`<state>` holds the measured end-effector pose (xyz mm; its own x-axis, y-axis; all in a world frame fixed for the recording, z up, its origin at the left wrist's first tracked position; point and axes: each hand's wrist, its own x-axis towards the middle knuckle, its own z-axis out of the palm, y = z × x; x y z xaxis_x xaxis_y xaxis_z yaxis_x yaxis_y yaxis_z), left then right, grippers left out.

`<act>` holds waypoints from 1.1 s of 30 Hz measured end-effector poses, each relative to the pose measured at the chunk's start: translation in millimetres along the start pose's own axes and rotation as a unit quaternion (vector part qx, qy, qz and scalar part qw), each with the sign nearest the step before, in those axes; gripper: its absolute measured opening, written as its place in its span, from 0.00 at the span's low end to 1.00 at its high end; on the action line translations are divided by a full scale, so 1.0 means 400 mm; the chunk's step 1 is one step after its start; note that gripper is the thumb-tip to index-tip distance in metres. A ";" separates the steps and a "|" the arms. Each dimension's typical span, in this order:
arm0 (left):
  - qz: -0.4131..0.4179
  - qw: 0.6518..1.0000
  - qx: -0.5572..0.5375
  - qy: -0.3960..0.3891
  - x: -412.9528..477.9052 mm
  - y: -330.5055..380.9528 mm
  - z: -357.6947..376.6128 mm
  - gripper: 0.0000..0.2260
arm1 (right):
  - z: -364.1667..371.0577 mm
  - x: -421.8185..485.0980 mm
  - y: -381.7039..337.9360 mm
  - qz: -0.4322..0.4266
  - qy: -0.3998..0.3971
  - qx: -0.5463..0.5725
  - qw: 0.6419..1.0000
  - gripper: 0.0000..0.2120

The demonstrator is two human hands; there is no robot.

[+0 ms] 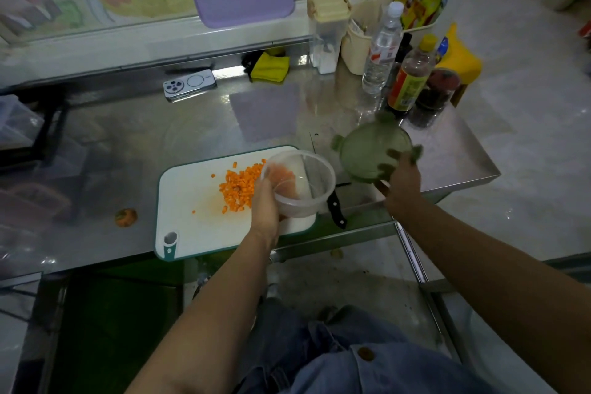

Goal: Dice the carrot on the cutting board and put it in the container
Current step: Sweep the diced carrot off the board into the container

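Both outstretched; left hand [265,206] grips tilted container [308,177]; right hand [401,184] holds lid [367,150].

The bare worktop [192,125] between the cutting board [192,233] and the phone [189,84] lay open to a hand. The left half of the cutting board was likewise free. On its right half, the diced carrot [238,187] lay just beside the container [307,201], which the left hand [265,201] gripped at the rim. The knife [335,209] lay at the board's right edge, blade behind the container. The right hand [401,182] held the lid [367,150] over the worktop's right part. Bottles [382,51] crowded the right rear corner. A carrot end [126,217] lay left of the board.
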<state>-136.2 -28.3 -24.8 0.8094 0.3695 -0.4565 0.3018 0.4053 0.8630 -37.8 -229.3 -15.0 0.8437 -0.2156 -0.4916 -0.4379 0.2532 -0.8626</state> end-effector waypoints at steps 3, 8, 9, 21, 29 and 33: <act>0.011 0.998 -0.005 0.056 0.009 -0.011 -0.020 0.17 | -0.063 0.068 0.017 0.105 0.054 0.050 0.992 0.19; -0.016 0.993 -0.005 0.116 -0.008 -0.026 -0.049 0.16 | -0.114 0.116 0.058 0.161 0.029 0.104 0.981 0.12; -0.018 0.992 -0.006 0.123 -0.014 -0.028 -0.056 0.15 | -0.116 0.115 0.063 0.174 0.014 0.091 0.981 0.15; 0.000 0.985 0.138 0.108 -0.082 -0.022 -0.135 0.14 | -0.011 -0.074 0.038 0.155 -0.212 -0.285 0.922 0.19; -0.089 0.981 0.171 -0.008 -0.173 -0.025 -0.221 0.14 | 0.081 -0.192 0.149 0.049 -0.404 -0.413 0.815 0.19; -0.166 0.963 0.206 -0.049 -0.183 -0.044 -0.294 0.14 | 0.068 -0.225 0.195 0.037 -0.402 -0.462 0.790 0.12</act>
<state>-259.9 36.0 -32.0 0.6705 0.1883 -0.7176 0.7106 0.1148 0.6942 -139.5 -164.5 -34.7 0.5675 0.5300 -0.6301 -0.2217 -0.6387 -0.7369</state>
